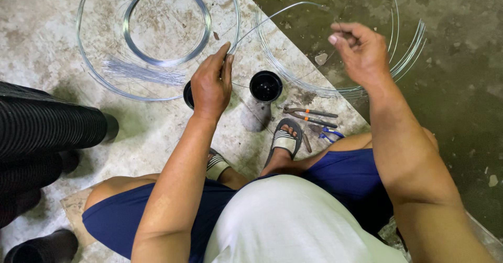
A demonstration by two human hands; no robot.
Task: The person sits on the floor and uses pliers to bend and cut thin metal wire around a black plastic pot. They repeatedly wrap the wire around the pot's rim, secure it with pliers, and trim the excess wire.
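We held one strand of bright steel wire [272, 17] stretched between our two hands in the upper middle of the frame. Our left hand [211, 85] pinched it between thumb and forefinger at centre frame, and our right hand [360, 51] was closed around its far end at upper right, though from this angle we could not quite tell whether the fingers there gripped the wire or only guided it. The hands were well apart, with the wire arcing up and over between them.

To do this step well, we judged that the left pinch needed to stay firm so the springy strand would not whip back, while the right hand drew it in a smooth curve without kinking, and kept it clear of the loose coil [403, 58] lying on the dark floor at upper right.

We counted three wire coils: a large ring [84, 58] at upper left, a smaller tight coil [165, 61] inside it, and the loose one at the right. One bundle of short cut wires [141, 72] lay across the large ring. Two black cups showed: one [265, 86] open just right of the left hand, one [187, 95] half hidden behind it. Pliers [310, 116] lay beside the right sandalled foot [285, 140], seemingly two pairs, plus one blue-handled tool [330, 133]. Black ribbed tubes [47, 127] were stacked at the left edge.
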